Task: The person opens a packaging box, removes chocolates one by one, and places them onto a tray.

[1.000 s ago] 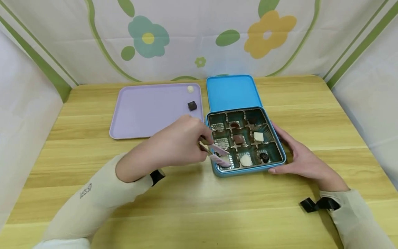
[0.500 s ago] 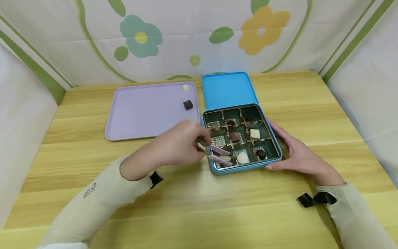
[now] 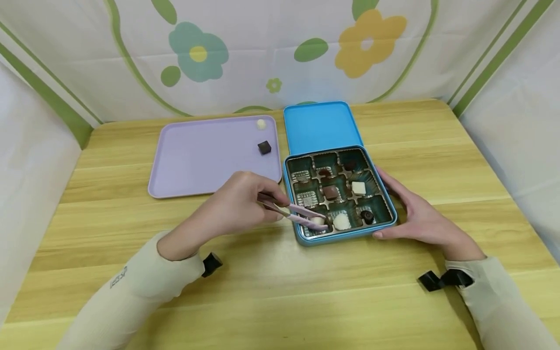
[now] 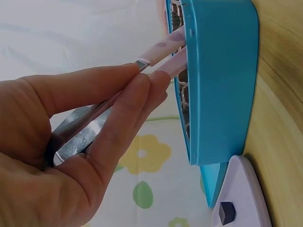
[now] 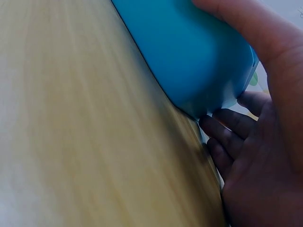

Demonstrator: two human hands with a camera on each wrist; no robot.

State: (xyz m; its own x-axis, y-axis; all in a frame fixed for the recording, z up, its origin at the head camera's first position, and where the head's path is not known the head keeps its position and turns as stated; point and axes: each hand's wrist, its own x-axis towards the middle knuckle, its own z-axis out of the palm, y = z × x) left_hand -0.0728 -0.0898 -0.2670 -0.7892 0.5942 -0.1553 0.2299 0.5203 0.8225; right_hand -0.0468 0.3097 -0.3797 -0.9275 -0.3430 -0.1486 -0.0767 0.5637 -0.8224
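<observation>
My left hand (image 3: 238,206) pinches a pair of metal tongs (image 3: 302,215) with lilac tips. Those tips reach into the front-left compartment of a blue tin (image 3: 345,237), on either side of a white round chocolate (image 3: 318,220). In the left wrist view, thumb and fingers squeeze the tongs (image 4: 163,48), whose ends vanish behind the tin's wall (image 4: 222,85). My right hand (image 3: 422,218) holds the tin's front-right corner, thumb at the front and fingers along the side. The right wrist view shows the fingertips touching the tin (image 5: 199,52).
Other compartments hold a white ball (image 3: 341,221), a dark round chocolate (image 3: 367,217), a brown square (image 3: 331,192) and a white square (image 3: 358,188). Behind lies the blue lid (image 3: 323,127). On the left, a lilac tray (image 3: 205,160) bears a dark cube (image 3: 264,148) and white ball (image 3: 261,124).
My left hand has drawn back slightly left, and the tongs' tips have closed in around the white round chocolate. The right hand keeps its hold on the tin.
</observation>
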